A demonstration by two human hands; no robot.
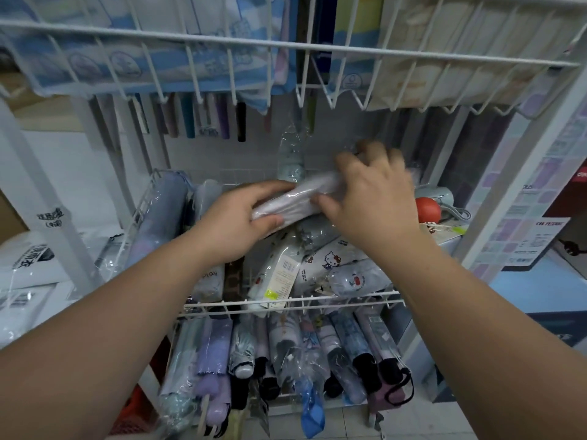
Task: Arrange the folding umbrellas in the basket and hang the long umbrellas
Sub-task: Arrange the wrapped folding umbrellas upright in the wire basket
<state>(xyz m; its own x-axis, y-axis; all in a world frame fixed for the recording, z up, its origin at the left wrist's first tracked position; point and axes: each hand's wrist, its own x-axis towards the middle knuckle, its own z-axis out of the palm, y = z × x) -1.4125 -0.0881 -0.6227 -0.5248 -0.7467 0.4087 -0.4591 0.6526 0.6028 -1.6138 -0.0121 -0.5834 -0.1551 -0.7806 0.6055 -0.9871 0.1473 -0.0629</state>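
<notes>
White wire display rack (521,160) fills the frame, tiled floor (343,420) at the bottom edge, stacked white packets (28,268) at left. Middle basket (286,302), centre frame, crowded with folding umbrellas; front rim just below the forearms. Left hand (241,223) closed around one end of a plastic-wrapped pale folding umbrella (298,198), held roughly level above the pile. Right hand (371,192) laid over its other end, fingers curled, grip unclear. Upper basket (286,46) overhangs close above the hands. Lower tier holds more umbrellas (286,350). Little free space inside the basket.
</notes>
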